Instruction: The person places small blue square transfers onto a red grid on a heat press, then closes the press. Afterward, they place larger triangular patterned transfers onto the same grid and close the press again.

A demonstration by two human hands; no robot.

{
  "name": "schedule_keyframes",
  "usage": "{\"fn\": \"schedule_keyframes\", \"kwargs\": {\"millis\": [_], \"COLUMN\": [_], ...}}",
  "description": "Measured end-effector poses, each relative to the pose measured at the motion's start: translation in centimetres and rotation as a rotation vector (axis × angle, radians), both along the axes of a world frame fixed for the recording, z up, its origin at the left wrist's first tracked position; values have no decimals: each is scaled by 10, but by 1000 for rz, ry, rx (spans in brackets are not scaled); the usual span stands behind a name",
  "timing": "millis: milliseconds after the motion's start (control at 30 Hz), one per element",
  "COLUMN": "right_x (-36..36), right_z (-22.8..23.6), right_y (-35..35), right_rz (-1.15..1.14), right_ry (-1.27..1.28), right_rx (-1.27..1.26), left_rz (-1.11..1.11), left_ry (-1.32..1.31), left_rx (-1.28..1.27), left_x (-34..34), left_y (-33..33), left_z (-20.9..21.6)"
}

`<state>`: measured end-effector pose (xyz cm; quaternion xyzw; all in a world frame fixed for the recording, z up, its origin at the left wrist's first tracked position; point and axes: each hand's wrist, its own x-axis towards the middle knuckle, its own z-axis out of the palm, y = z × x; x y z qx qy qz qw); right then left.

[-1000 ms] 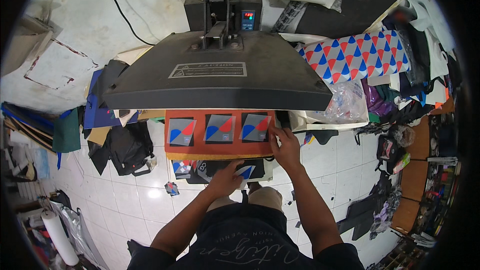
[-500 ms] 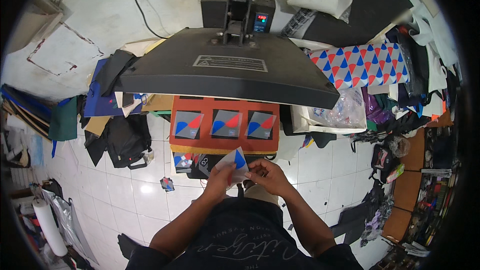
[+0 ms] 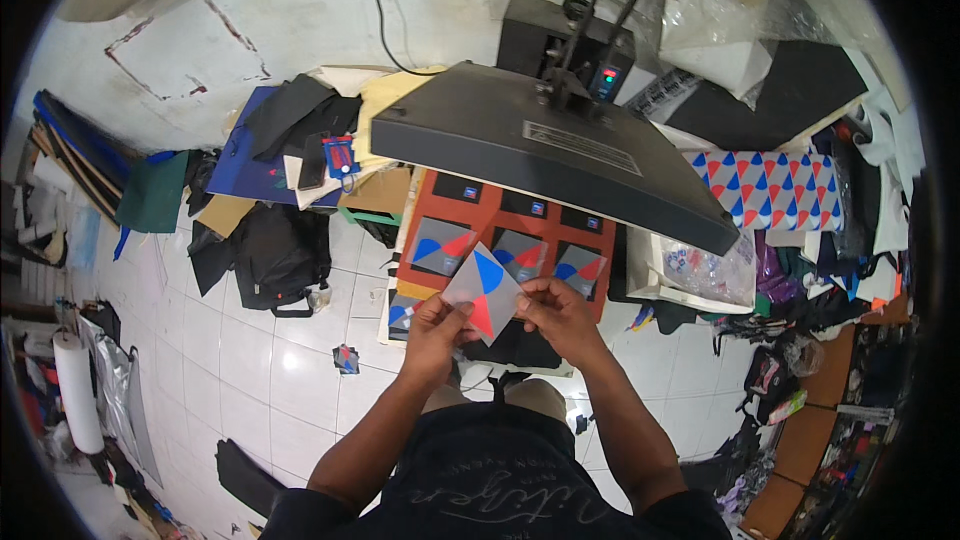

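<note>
Between my hands is a grey transfer sheet [image 3: 462,285] printed with blue and red curved shapes, turned cornerwise. My left hand [image 3: 436,342] pinches its lower left edge between thumb and fingers. At its right corner, the thumb and fingertips of my right hand [image 3: 563,320] close on it. Behind the sheet, the orange-red pad [image 3: 490,210] of a heat press bears black pieces in rows. Similar printed sheets [image 3: 438,240] lie on the nearer row; the farther black pieces [image 3: 457,190] show only small coloured emblems. The raised black press plate [image 3: 540,150] tilts above the pad.
A white box [image 3: 690,290] with clear plastic stands right of the press, near a patterned roll [image 3: 775,190]. At left are a black backpack [image 3: 285,260], a phone [image 3: 312,162] and stacked sheets. Small printed pieces [image 3: 346,358] lie on the tiled floor.
The sheet has come up and forward, opened out flatter between both hands. My view has turned, so the press appears tilted and farther right, with more of the pad's far row showing.
</note>
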<state>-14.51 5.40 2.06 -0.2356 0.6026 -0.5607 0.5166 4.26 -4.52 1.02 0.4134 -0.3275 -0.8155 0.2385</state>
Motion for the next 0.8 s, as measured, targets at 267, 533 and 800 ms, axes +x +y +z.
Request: {"fn": "schedule_keyframes", "kwargs": {"millis": [267, 533, 800], "right_x": [28, 33, -90], "right_z": [6, -6, -52], "right_y": [-30, -78, -168], "right_rz": [216, -58, 47], "right_ry": [129, 100, 669], "right_rx": [138, 190, 344], "left_rz": [147, 60, 26], "left_ry": [2, -85, -381], "left_rx": [73, -60, -732], "left_x": [9, 11, 16], "left_y": [-18, -34, -150], "left_z": [-4, -10, -62]}}
